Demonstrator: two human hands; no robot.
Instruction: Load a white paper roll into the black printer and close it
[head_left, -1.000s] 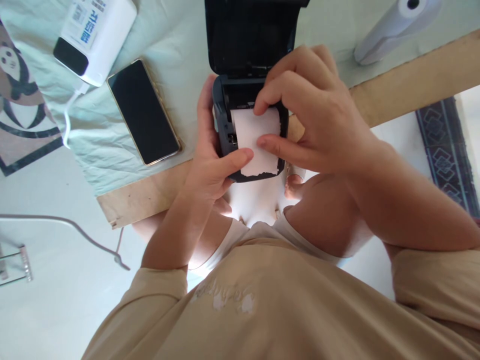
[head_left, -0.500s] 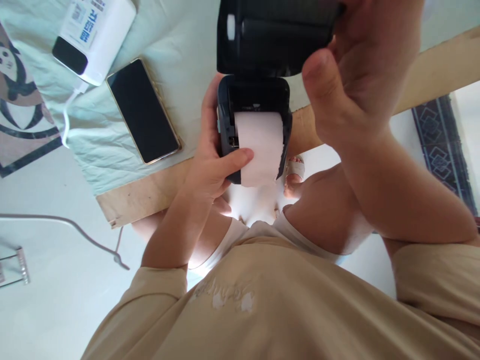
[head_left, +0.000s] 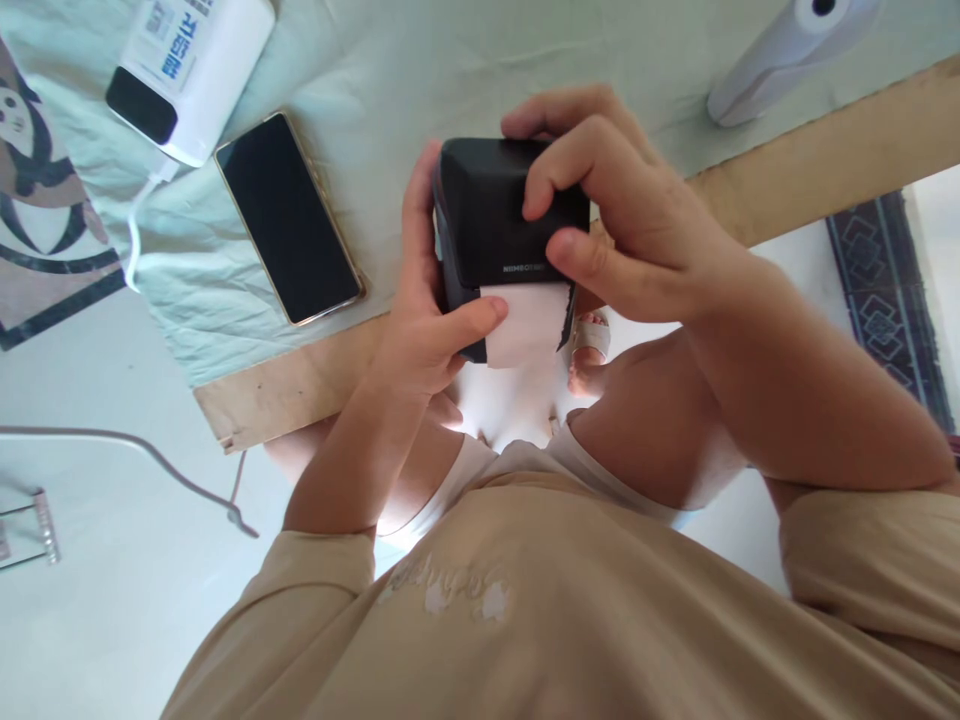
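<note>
A black handheld label printer (head_left: 487, 215) is held above the table's front edge, its lid lowered over the body. My left hand (head_left: 424, 320) is closed round the printer's left side, with the thumb pressing on a strip of white paper (head_left: 529, 325) that comes out from under the lid's front edge. The strip's right edge looks ragged. My right hand (head_left: 622, 210) grips the lid at its upper right, fingers curled over the top and thumb near the small lettering. Whether the lid is latched I cannot tell.
On the pale green cloth (head_left: 390, 90) lie a dark-screened phone (head_left: 289, 220) and a white device (head_left: 217, 75) with a black panel and a white cable (head_left: 133, 235). A white paper roll (head_left: 772, 60) lies at the upper right. Bare wood (head_left: 292, 395) edges the table.
My right hand has swung the printer's lid down over the paper compartment, coming down and left with it. The left hand keeps its hold. The paper roll at upper right now shows.
</note>
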